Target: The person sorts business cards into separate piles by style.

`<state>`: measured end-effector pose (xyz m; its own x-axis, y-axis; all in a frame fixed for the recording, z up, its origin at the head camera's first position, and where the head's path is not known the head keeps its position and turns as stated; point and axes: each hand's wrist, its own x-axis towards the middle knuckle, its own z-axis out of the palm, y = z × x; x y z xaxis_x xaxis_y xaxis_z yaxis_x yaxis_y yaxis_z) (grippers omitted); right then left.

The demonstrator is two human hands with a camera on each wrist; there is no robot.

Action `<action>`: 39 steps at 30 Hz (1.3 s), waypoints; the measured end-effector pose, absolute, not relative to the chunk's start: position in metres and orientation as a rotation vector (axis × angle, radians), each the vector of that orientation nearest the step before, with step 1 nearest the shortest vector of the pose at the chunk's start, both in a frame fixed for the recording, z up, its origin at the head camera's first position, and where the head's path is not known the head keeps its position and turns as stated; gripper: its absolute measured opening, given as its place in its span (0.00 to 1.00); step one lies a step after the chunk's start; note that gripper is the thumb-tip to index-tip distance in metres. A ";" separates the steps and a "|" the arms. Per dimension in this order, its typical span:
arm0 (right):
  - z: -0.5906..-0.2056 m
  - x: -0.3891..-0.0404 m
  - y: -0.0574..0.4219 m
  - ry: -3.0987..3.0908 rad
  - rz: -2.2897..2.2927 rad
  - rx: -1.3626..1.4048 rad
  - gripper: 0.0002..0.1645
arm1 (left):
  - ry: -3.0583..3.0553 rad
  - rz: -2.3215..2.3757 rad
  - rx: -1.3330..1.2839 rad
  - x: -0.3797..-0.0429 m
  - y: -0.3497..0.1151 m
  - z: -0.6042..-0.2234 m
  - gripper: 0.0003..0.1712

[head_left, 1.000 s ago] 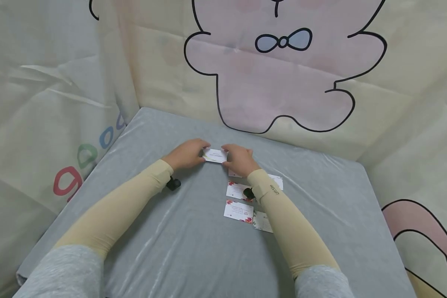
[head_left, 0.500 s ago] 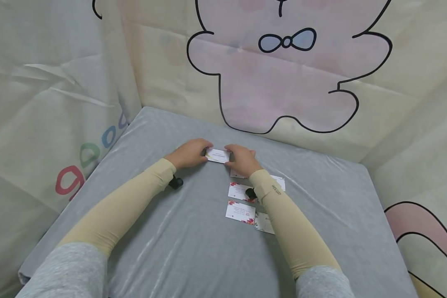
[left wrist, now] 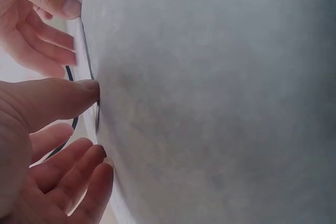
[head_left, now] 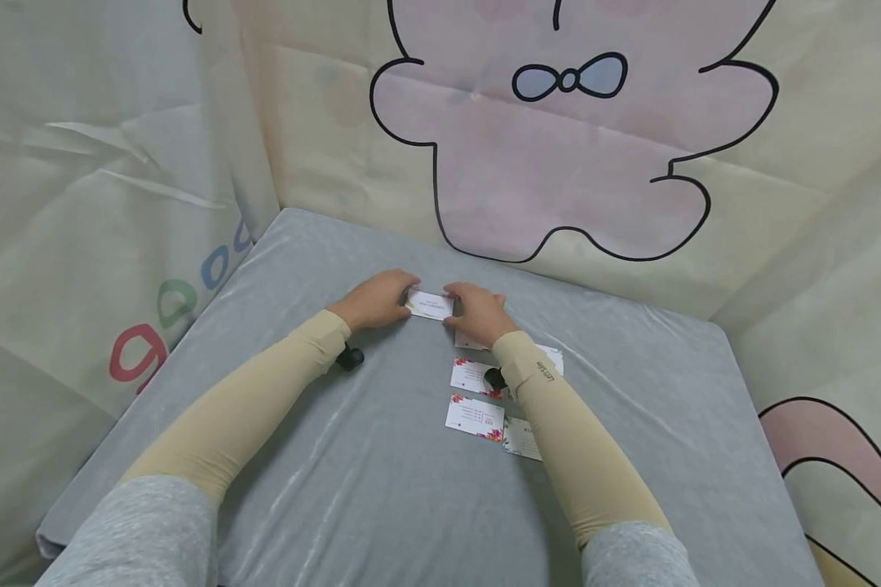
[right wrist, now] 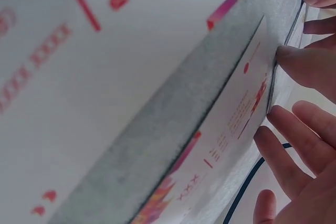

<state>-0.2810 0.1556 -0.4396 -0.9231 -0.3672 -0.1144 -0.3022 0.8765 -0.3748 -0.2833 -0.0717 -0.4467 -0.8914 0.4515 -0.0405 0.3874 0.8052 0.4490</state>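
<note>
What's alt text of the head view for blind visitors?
Left hand and right hand hold a white card by its ends at a grey table. Printed cards lie nearer the viewer, some partly hidden by the right sleeve; cartoon backdrop behind.

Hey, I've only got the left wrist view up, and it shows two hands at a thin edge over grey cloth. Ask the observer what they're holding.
Observer: The head view shows a white card with small print on its face, its ends held by the left hand and the right hand.
Operator: Anything else lying on the cloth?
Observer: Yes, a flower card lies nearer the person, with red flowers at two opposite corners.
Operator: Is anything beside that one?
Observer: A pale card lies just to its right, partly hidden by the right sleeve.
</note>
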 end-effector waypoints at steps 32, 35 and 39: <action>-0.440 -0.268 0.201 2.895 -0.478 -0.516 0.39 | 2.882 0.512 0.750 -0.272 -0.037 -0.443 0.37; -0.438 -0.261 0.218 2.898 -0.468 -0.497 0.39 | 2.831 0.587 0.845 -0.263 -0.022 -0.440 0.37; -0.436 -0.251 0.235 2.892 -0.432 -0.521 0.40 | 2.782 0.662 0.953 -0.253 -0.005 -0.436 0.36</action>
<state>-0.2511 0.2354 -0.4360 -0.9243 -0.3638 -0.1151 -0.3143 0.8969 -0.3111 -0.2526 -0.0049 -0.4362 -0.7926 0.6094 0.0208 0.5535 0.7047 0.4439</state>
